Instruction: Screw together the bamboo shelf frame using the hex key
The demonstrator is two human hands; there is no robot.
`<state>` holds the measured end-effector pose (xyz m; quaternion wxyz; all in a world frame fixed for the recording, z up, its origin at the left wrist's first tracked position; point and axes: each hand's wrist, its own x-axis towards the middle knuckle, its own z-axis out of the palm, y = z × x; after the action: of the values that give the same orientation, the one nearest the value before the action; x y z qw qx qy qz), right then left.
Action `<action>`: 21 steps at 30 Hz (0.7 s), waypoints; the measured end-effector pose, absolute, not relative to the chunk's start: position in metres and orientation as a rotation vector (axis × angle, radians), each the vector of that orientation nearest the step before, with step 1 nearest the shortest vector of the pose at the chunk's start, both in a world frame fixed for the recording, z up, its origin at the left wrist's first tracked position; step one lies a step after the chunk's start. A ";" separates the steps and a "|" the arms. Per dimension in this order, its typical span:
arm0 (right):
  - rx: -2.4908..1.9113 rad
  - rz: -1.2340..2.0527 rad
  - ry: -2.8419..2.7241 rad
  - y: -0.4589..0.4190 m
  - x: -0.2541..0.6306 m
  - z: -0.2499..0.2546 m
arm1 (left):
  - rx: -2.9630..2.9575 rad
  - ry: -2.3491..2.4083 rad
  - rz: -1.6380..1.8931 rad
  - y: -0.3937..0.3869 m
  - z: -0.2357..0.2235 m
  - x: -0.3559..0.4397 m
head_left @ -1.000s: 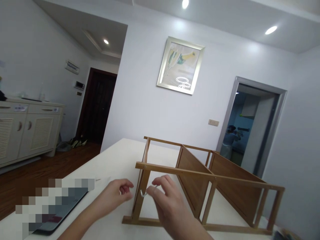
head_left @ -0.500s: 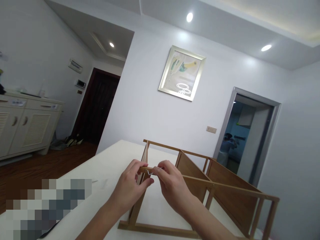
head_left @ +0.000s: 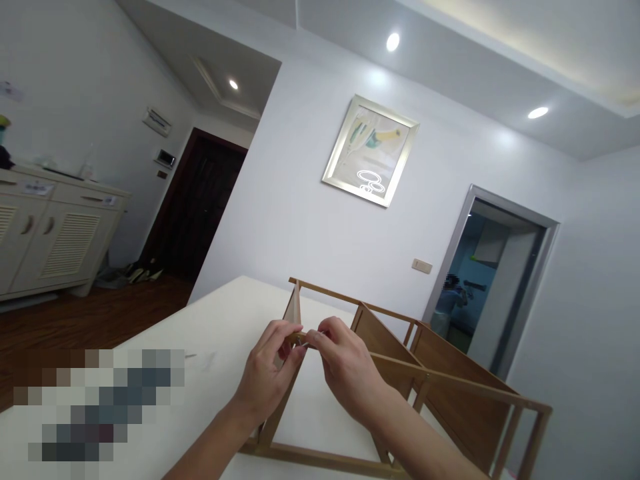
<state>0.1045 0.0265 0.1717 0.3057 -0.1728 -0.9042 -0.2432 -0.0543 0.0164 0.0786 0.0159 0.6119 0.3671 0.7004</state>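
Note:
A brown wooden shelf frame point(head_left: 320, 459) lies on its side on a white table. Around its near left upper corner curls my left hand point(head_left: 270, 363), index finger on top of the rail and thumb close to the bolt hole at the joint. My right hand point(head_left: 345, 363) pinches a small bent metal hex key point(head_left: 306, 344) at that same joint, just right of my left fingertips. Most of the hex key is hidden by my fingers. Shelf panels point(head_left: 383, 333) span the frame further right.
The white table point(head_left: 235, 313) carries a thin small item point(head_left: 191, 355) left of the frame. A louvred cabinet point(head_left: 65, 233) stands at far left beside a dark door point(head_left: 200, 200). A framed picture point(head_left: 371, 150) hangs ahead. Through the right doorway a person point(head_left: 450, 303) is visible.
My left thumb has moved up toward the joint and the hex key, which shows less now. My right hand stays by the joint. The camera view has shifted slightly.

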 end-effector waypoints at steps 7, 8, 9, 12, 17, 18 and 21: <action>-0.414 -0.713 -2.386 0.027 0.103 0.173 | 1.871 1.126 2.192 0.018 0.078 -0.055; -0.410 -0.722 -2.390 0.027 0.103 0.173 | 1.871 1.124 2.196 0.018 0.078 -0.055; -0.406 -0.733 -2.390 0.027 0.102 0.173 | 1.872 1.121 2.198 0.018 0.078 -0.055; -0.379 -0.789 -2.380 0.026 0.101 0.175 | 1.878 1.106 2.205 0.018 0.079 -0.055; -0.347 -0.875 -2.400 0.021 0.099 0.179 | 1.873 1.086 2.210 0.018 0.080 -0.056; -0.353 -0.889 -2.410 0.020 0.099 0.180 | 1.873 1.082 2.211 0.018 0.080 -0.056; -0.389 -0.944 -2.465 0.017 0.097 0.186 | 1.869 1.085 2.213 0.018 0.080 -0.055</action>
<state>0.0971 0.0174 0.1860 0.2347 -0.1418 -0.8980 -0.3441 -0.0552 0.0179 0.0796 0.0244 0.6042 0.3506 0.7151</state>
